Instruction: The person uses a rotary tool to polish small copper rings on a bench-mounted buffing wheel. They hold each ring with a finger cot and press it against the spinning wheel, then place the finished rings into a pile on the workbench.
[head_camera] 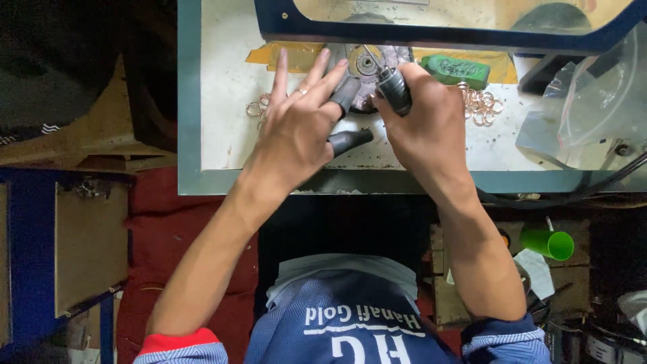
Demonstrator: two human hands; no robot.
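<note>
My right hand [424,128] grips a dark rotary handpiece [393,87], its tip on a small round metal piece [367,64] in the middle of a dark round block [397,55] on the white bench [216,101]. My left hand [296,128] rests beside it. Black rubber covers sit on its thumb [350,140] and forefinger [346,93]; the other fingers are spread. The forefinger presses at the block's edge. A ring shows on one finger.
Small gold rings lie in piles at the left [258,106] and right [482,104] of the block. A green bar [457,69] lies on yellow tape. A clear plastic bag [593,101] sits at the right; a green cup [547,243] stands below the bench.
</note>
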